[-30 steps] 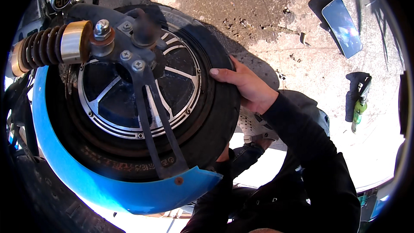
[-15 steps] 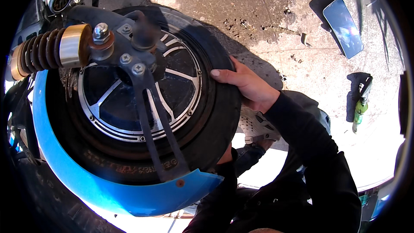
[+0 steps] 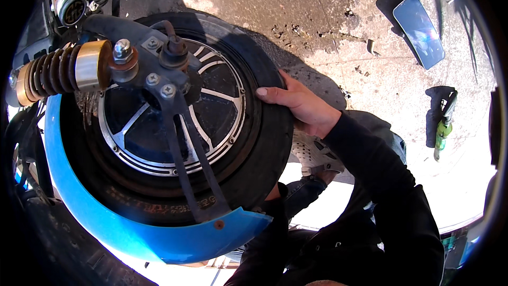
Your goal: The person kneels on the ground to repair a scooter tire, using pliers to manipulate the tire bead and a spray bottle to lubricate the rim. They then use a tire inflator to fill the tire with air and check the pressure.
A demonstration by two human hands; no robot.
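Gripping the tyre point(image 3: 270, 143) at its right edge, our right hand point(image 3: 299, 107) lies with the fingers point(image 3: 275, 94) spread flat over the tread and the thumb out of sight behind the rubber; the hand is curled loosely around the rim of the tyre, not clenched. We judge that this hold steadies the wheel. Our left hand point(image 3: 272, 195) is almost wholly hidden under the lower right of the tyre, where only a patch of skin at the cuff shows, so we cannot tell whether its fingers are open or closed, or what they touch.

The tyre sits around a dark spoked hub point(image 3: 174, 119) and fills the middle of the view. A blue mudguard point(image 3: 132, 228) wraps its left and lower side closely, leaving little room there. A black bracket point(image 3: 182, 143) crosses the hub from the bolts above down to the mudguard, and a coil shock absorber point(image 3: 58, 71) stands at the upper left, so that side is crowded as well. The open room lies to the right and above, over the bare concrete floor point(image 3: 328, 16).

Well apart on that floor lie a phone point(image 3: 419, 30) and a green-handled tool point(image 3: 442, 130). Our shoe point(image 3: 312, 153) rests just beside the tyre's right edge.
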